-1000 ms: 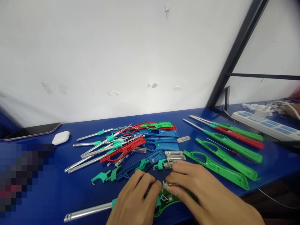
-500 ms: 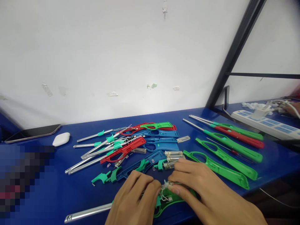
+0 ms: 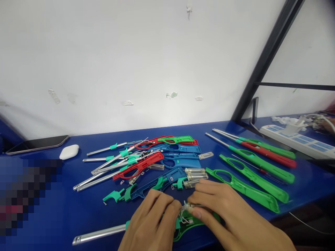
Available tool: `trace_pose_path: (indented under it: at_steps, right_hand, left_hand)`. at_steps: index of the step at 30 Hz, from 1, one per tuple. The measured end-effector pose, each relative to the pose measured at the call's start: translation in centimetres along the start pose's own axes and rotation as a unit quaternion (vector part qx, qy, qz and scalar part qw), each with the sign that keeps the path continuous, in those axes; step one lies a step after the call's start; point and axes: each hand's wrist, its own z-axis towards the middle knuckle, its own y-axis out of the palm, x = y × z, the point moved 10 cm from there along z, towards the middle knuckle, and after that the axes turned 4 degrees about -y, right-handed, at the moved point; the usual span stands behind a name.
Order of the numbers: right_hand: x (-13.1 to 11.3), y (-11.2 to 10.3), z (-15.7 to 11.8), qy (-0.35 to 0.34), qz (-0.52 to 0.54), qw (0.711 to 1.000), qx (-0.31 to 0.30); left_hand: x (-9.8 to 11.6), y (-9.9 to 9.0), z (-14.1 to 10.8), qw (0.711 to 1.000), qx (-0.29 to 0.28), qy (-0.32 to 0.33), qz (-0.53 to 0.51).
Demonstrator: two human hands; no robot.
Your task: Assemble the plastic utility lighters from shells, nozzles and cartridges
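Observation:
An opened long-nosed gas lighter lies at the table's front edge: its silver tube (image 3: 101, 234) points left, and its green half-shell (image 3: 192, 230) has white wires and a teal trigger piece inside. My left hand (image 3: 154, 221) is closed round the lighter's middle, fingers curled over it. With thumb and fingers pinched, my right hand (image 3: 220, 212) grips a clear fuel tank (image 3: 188, 206) at its valve end, above the shell; the hand hides most of the tank. Just behind lie a blue half-shell (image 3: 167, 177), teal triggers (image 3: 115, 196) and more clear tanks (image 3: 195, 176).
Silver tubes (image 3: 102, 177) and red shells (image 3: 141, 165) are piled behind my hands. To the right lie green half-shells (image 3: 246, 190), assembled lighters (image 3: 261, 160), a screwdriver (image 3: 264, 171) and a power strip (image 3: 298, 139). A phone (image 3: 38, 144) and white case (image 3: 69, 152) lie left.
The view has shifted slightly. Both hands keep their hold on the lighter and the fuel tank, with hardly any visible movement.

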Motion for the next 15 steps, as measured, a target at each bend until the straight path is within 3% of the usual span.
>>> trace_pose_path:
  at_steps: [15]
  right_hand:
    - [0.5,-0.1,-0.4,0.026,-0.020,0.999,-0.002]
  left_hand:
    - [0.3,-1.6,1.0,0.999,0.052,0.004,0.013]
